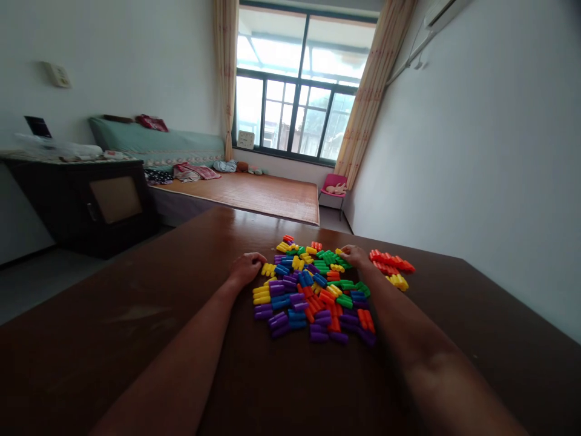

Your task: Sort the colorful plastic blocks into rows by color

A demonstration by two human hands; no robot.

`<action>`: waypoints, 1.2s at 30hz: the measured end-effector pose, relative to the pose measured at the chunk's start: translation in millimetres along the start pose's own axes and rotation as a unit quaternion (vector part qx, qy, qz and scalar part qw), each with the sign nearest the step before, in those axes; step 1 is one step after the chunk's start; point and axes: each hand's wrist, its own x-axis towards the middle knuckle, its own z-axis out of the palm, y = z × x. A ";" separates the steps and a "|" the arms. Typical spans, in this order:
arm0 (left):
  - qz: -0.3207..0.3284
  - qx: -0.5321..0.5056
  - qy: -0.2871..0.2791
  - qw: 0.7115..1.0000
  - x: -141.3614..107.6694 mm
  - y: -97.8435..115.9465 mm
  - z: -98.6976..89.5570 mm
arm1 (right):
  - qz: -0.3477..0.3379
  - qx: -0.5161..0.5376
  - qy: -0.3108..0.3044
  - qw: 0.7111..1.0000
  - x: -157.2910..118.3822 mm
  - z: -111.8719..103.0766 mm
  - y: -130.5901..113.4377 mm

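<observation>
A heap of plastic toy building pieces (296,300) in purple, blue, yellow, green and orange lies on the table. At its left edge rests my left hand (245,269), fingers curled in; what they hold, if anything, is hidden. A yellow piece (269,270) lies right by those fingertips. On the far right side of the heap, my right hand (357,256) pinches a small yellow building piece (339,252) between thumb and fingers. Green pieces (325,261) lie just below and left of it. Beyond my right wrist are a row of joined orange pieces (393,261) and a yellow cluster (397,282).
The dark brown table (149,315) extends to both sides of the heap. Behind it stand a bed with a woven mat (254,192) and a pink chair (334,183) holding a soft toy. A dark cabinet (113,200) is at left, below the wall.
</observation>
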 end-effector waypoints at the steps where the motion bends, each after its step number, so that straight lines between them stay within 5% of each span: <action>1: -0.003 0.000 0.000 1.000 -0.4 0.5 -0.3 | 0.006 0.017 0.000 1.000 1.7 -0.3 1.1; 7: 0.012 -0.004 0.001 1.000 1.7 -2.3 1.4 | 0.032 0.288 0.045 0.956 -15.0 -22.9 8.0; 13: 0.014 0.008 0.010 1.000 7.2 -8.6 6.5 | 0.060 0.438 0.054 0.895 -56.4 -68.9 35.4; 17: 0.028 0.003 0.002 1.000 8.1 -8.5 5.2 | 0.098 0.425 0.176 0.883 -83.0 -91.5 86.2; 21: 0.033 0.009 -0.002 0.999 8.9 -8.4 3.3 | 0.209 0.305 0.254 0.894 -112.5 -96.3 150.6; 25: 0.039 0.013 0.000 0.999 12.1 -12.1 4.4 | 0.221 0.205 0.215 0.929 -129.8 -88.1 185.2; 31: 0.042 0.012 -0.005 0.999 15.5 -16.5 5.5 | 0.196 0.126 0.197 0.952 -119.1 -75.1 181.4; 33: 0.044 0.008 -0.005 0.999 15.4 -16.8 5.3 | 0.197 0.142 0.184 0.952 -118.5 -78.2 178.1; 36: 0.046 0.000 -0.004 0.999 14.6 -16.2 4.8 | 0.192 0.244 0.088 0.947 -125.6 -88.8 176.9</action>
